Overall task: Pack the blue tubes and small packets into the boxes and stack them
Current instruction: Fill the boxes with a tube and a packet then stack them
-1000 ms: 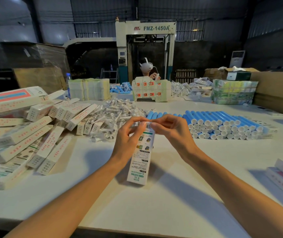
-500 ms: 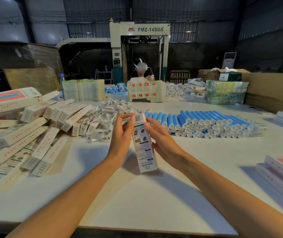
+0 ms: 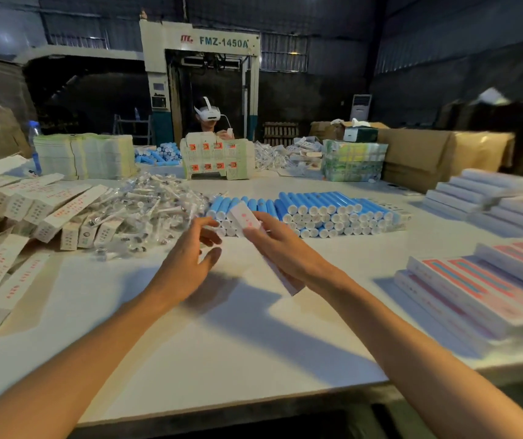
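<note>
A box (image 3: 245, 218) is gripped by the right hand (image 3: 285, 248) mid-frame; the left hand (image 3: 190, 258) is spread and empty. The box should be laid flat and straight on the stack (image 3: 475, 289) at right.

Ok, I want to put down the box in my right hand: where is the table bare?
Bare table lies near you, under both forearms, bordered left by the heaped white boxes, right by the flat striped stacks. A strip lies between the right hand, holding the box, and those stacks. Crowded: the far side, with the packets heap and blue tubes.
</note>
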Demonstrator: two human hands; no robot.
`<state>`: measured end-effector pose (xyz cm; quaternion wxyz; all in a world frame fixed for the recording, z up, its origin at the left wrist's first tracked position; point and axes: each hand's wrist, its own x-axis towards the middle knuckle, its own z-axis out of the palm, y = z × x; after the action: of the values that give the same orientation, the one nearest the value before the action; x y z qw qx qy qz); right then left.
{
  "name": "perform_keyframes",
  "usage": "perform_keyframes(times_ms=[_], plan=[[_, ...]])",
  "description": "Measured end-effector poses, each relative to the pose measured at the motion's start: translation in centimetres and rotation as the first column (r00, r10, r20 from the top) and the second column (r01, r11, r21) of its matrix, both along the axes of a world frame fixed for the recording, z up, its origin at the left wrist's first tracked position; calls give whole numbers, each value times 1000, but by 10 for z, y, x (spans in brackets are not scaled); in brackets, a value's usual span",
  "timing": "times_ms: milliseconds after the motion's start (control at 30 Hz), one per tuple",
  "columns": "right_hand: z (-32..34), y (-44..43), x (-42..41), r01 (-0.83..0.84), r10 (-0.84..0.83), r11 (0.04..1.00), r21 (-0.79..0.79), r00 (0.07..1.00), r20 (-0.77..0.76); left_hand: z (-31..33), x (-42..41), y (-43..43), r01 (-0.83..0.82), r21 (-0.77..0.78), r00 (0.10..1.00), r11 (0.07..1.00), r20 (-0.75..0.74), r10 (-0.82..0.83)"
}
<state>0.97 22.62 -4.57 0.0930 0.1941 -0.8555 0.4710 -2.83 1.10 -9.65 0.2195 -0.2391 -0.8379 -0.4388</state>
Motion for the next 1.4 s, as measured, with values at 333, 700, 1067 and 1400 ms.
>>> perform_keyframes(times_ms=[333,700,1067,1400], plan=[[19,196,55,704,-573,518,485,707,-414,-4,14,10,184,-304,975,935,-65,-213],[-12,296,101,740,-573,55,670,573,-586,-8,10,4,220,-337,969,916,-37,-246],[22,217,72,739,-497,332,586,665,-557,-8,9,6,195,-364,976,911,-19,-217],[-4,-2,-15,397,-207,830,392,872,-445,-1,16,5,16,-445,1000,895,-4,-20]])
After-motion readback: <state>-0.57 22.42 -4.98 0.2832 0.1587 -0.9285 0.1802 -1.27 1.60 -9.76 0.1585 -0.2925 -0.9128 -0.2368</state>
